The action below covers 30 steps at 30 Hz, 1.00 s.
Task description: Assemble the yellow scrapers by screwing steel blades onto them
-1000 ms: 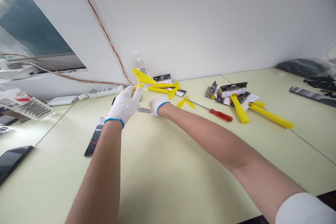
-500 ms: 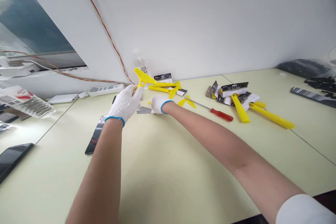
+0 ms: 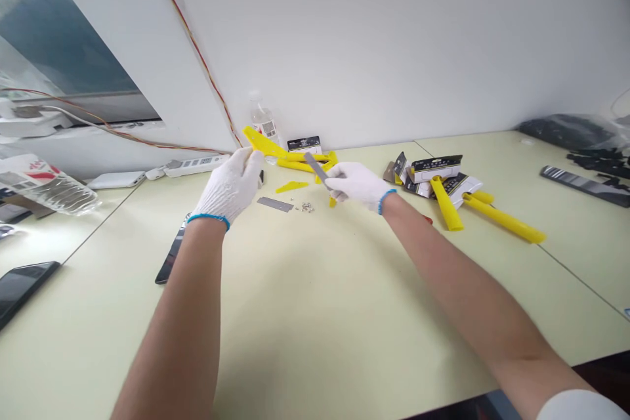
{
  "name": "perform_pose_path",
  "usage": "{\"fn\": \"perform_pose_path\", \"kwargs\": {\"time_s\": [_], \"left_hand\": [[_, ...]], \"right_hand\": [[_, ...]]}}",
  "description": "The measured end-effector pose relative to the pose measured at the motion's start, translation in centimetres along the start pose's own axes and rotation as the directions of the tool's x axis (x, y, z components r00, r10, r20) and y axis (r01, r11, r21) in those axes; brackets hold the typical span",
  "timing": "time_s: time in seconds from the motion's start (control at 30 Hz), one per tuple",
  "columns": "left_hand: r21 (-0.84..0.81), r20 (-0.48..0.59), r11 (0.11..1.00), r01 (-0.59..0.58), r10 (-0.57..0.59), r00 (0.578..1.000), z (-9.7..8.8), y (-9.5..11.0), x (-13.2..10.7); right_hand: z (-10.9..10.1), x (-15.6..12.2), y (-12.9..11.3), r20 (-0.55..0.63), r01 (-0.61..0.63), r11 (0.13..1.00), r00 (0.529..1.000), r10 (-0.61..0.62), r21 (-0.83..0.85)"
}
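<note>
A: What's biggest before us?
B: The table [image 3: 305,315], cut off at both sides. From its middle, our gloved left hand [image 3: 230,187] is at ten o'clock and our right hand [image 3: 358,184] at one.
A: The dark phone [image 3: 170,259]?
B: At nine, partly hidden by our left forearm.
A: And the yellow scraper [image 3: 266,143]?
B: In our left hand, thumb and fingers clamped on it, its head's long axis running from ten to four. The glove hides its lower part; other yellow pieces [image 3: 293,165] behind it muddle the outline.
A: The grey blade [image 3: 315,167]?
B: Between our hands, pinched in our right fingers, free end pointing to eleven; the glove covers the other.
A: Smaller still?
B: A loose metal strip [image 3: 274,204], lying nearly nine to three, with metal bits [image 3: 308,207] at its three o'clock end, too tiny for us to identify.
</note>
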<state>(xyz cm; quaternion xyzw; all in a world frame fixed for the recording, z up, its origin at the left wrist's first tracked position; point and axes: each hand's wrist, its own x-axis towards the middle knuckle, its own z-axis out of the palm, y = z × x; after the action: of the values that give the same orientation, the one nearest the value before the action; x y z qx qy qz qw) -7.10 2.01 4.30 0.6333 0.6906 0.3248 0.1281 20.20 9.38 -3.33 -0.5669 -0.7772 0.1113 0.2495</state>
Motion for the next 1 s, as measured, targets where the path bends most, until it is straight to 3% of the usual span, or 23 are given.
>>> {"fn": "perform_pose_path", "kwargs": {"time_s": [0.13,0.2,0.27,0.47,0.77,1.0], "left_hand": [[0.027,0.274,0.995,-0.098,0.086,0.958,1.9,1.5,-0.9],[0.04,0.376,0.986,-0.159,0.132,0.917,3.1,2.1,-1.3],[0.091,0.414,0.979,-0.185,0.132,0.901,4.1,2.5,-1.4],[0.035,0.402,0.971,-0.235,0.202,0.893,5.2,2.0,-1.3],[-0.029,0.418,0.973,-0.228,0.219,0.882,5.1,2.1,-1.6],[-0.056,0.423,0.971,-0.234,0.235,0.875,4.9,2.1,-1.6]], "right_hand": [[-2.5,-2.3,2.1,0.051,0.022,1.0,0.998,-0.022,-0.004],[-2.4,-2.7,2.0,0.041,0.019,1.0,0.999,-0.019,-0.015],[-1.7,-2.8,1.5,0.044,0.025,1.0,0.999,-0.024,-0.01],[-0.1,-3.1,0.4,0.072,0.055,0.997,0.996,-0.059,0.053],[-0.4,-4.0,-0.1,0.148,0.032,0.944,0.985,-0.084,0.327],[-0.2,-3.9,0.1,0.167,-0.012,0.922,0.984,-0.058,0.388]]}}
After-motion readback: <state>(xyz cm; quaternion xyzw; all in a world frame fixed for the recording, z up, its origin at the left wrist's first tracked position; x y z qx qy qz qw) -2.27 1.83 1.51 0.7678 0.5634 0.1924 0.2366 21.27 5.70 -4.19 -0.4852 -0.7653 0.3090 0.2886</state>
